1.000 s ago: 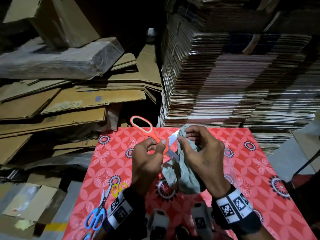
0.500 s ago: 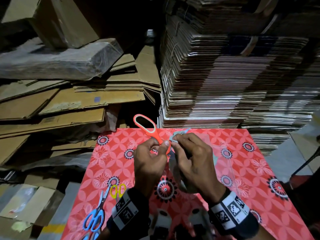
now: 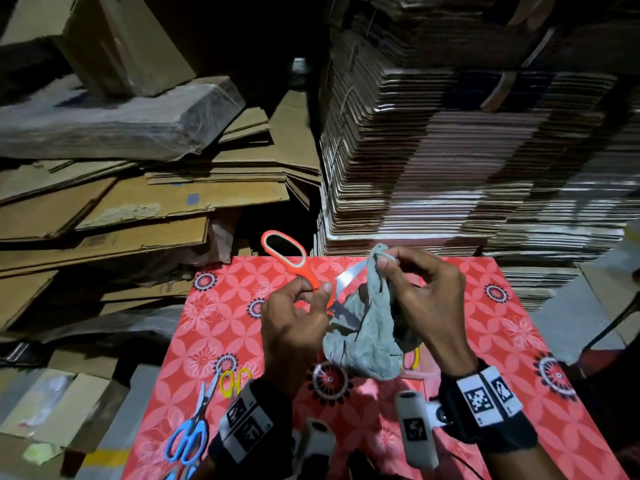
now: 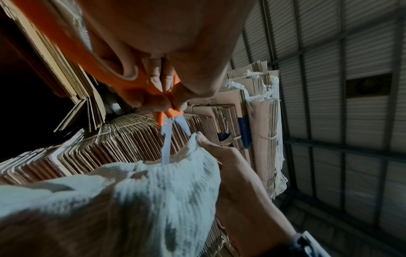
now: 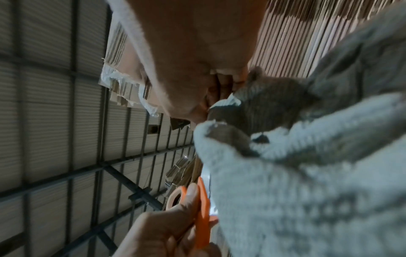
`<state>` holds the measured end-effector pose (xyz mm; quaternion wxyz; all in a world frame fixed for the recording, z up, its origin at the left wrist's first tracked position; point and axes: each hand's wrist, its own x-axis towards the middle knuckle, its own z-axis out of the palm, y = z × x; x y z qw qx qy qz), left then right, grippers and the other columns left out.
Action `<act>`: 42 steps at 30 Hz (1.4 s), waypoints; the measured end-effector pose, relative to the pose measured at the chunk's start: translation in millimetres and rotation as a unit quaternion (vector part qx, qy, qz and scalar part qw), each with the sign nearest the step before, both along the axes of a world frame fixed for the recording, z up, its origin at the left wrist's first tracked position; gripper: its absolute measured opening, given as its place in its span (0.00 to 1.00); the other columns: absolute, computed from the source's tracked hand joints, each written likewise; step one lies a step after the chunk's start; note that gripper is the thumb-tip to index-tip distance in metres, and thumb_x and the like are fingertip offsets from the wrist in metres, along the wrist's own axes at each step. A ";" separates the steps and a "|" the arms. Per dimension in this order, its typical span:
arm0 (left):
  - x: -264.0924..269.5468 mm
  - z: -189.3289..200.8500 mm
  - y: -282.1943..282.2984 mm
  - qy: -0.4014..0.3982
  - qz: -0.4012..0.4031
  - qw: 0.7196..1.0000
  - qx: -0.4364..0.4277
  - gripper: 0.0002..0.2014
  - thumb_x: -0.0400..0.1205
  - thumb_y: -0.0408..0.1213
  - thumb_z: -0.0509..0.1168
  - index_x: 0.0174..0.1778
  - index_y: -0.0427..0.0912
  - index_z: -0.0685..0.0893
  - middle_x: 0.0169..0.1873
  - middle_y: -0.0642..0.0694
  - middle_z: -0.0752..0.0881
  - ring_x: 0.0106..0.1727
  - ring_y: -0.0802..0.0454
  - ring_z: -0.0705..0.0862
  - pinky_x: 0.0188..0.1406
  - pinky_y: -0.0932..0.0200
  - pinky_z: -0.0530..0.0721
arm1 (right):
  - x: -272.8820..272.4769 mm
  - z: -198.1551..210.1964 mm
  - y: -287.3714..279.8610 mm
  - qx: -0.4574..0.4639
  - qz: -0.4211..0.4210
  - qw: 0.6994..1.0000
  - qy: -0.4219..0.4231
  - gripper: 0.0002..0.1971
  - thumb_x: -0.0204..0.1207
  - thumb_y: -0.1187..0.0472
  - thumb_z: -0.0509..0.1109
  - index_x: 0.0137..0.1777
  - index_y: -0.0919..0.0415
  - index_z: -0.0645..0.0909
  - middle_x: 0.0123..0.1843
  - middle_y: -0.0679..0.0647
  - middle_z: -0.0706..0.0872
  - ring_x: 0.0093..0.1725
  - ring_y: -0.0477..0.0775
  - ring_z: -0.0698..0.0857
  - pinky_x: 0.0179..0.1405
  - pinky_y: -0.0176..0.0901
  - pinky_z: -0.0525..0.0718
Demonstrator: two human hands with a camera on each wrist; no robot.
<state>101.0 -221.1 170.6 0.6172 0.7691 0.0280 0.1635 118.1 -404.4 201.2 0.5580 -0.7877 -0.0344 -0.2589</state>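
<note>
Orange plastic fills the curled fingers [image 3: 323, 294] of the left hand [image 3: 294, 327], which grips the scissors [image 3: 299, 263] at the neck just behind the pivot. One handle loop juts free past the knuckles. The fingertips [image 3: 384, 263] of the right hand [image 3: 426, 306] pinch a bunched corner of the grey cloth [image 3: 367, 341]. The rest of it hangs down and folds around the blades [image 4: 166, 139], which stand slightly parted and run into it.

The scissors look stiff and light. Their steel is probably slick and keen at the edges, so the plastic neck or loops are the safe place to hold. The cloth is limp, ribbed and nearly weightless, and it should grip well where it is bunched. For wiping, it seems best pressed on the flat of a blade, away from the edge.

Both are held in the air above a red flowered table cover [image 3: 502, 341]. A blue-handled pair [image 3: 187, 441] and a yellow-handled pair [image 3: 235, 379] lie near its front left. Stacks of flattened cardboard [image 3: 450, 168] rise beyond
</note>
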 end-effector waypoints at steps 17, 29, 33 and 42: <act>6.3 2.5 1.5 -0.032 0.001 0.999 -0.005 0.24 0.79 0.60 0.69 0.35 0.39 0.81 0.23 0.34 0.81 0.19 0.34 0.80 0.20 0.41 0.81 | -21.1 -17.1 49.6 -0.190 0.025 0.976 -0.108 0.09 0.80 0.75 0.75 0.56 0.65 0.90 0.48 0.55 0.85 0.46 0.43 0.83 0.50 0.26 0.78; 12.2 5.6 8.0 -0.021 0.014 1.000 -0.001 0.20 0.82 0.55 0.70 0.33 0.44 0.78 0.23 0.43 0.79 0.21 0.33 0.81 0.22 0.40 0.83 | -15.4 8.5 12.9 -0.133 0.086 0.987 -0.037 0.06 0.82 0.65 0.75 0.54 0.58 0.94 0.45 0.45 0.85 0.46 0.42 0.86 0.43 0.30 0.80; 11.4 5.7 5.4 -0.009 0.009 1.000 -0.009 0.21 0.82 0.54 0.71 0.33 0.42 0.77 0.27 0.38 0.82 0.21 0.38 0.82 0.23 0.40 0.85 | -11.7 24.7 10.9 -0.111 0.053 0.990 -0.065 0.06 0.83 0.65 0.77 0.54 0.57 0.94 0.45 0.51 0.87 0.45 0.48 0.87 0.40 0.32 0.81; 5.4 9.9 2.9 -0.018 0.010 0.999 -0.025 0.20 0.83 0.49 0.73 0.31 0.41 0.77 0.19 0.48 0.77 0.17 0.48 0.78 0.20 0.51 0.78 | -9.4 -7.1 45.6 -0.171 0.019 0.979 -0.106 0.06 0.83 0.70 0.75 0.56 0.64 0.92 0.47 0.53 0.86 0.47 0.45 0.85 0.50 0.27 0.78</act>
